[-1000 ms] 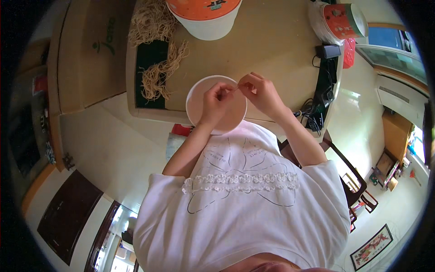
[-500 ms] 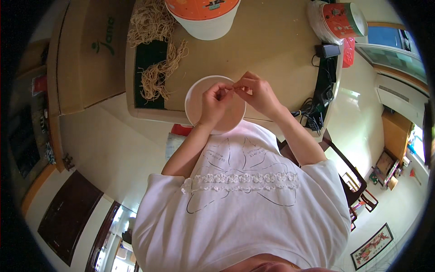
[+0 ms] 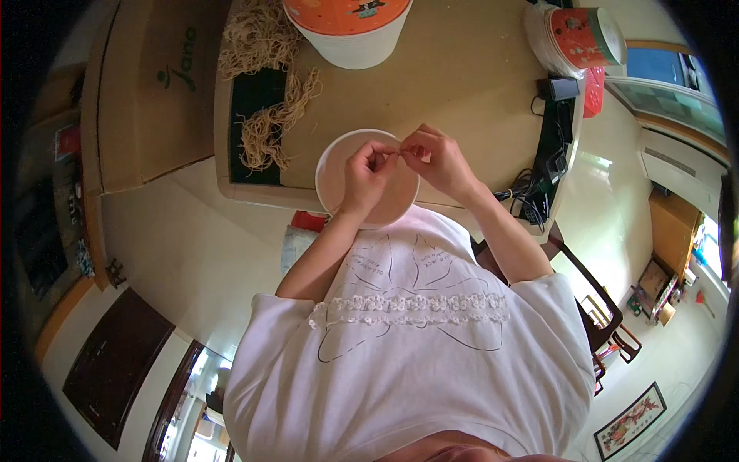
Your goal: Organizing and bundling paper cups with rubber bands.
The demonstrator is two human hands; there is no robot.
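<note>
Over a white, round paper tub (image 3: pixel 329 173), my left hand (image 3: pixel 365 175) and my right hand (image 3: pixel 440 160) meet at their fingertips. Both are closed in a pinch, with the thumb against the fingers. Between them is a tiny brownish bit, too small to make out. The tub's inside looks pale; my hands hide part of it. To the left lie a smaller heap of thin, tan, root-like strands (image 3: pixel 265 140) and, farther back, a bigger heap of the same strands (image 3: pixel 258 42). Neither hand touches them.
A larger orange-and-white tub (image 3: pixel 354 48) stands at the table's (image 3: pixel 454 85) far side. Stacked orange tubs (image 3: pixel 581 37) in clear plastic lie far right. Black cables (image 3: pixel 523 185) and adapters line the right edge. A cardboard box (image 3: pixel 150 108) stands left; a dark wooden chair (image 3: pixel 593 285) is at right.
My fingertips have shifted very slightly but remain pinched together above the tub. The whole view has moved a little; the other things stay where they were.
</note>
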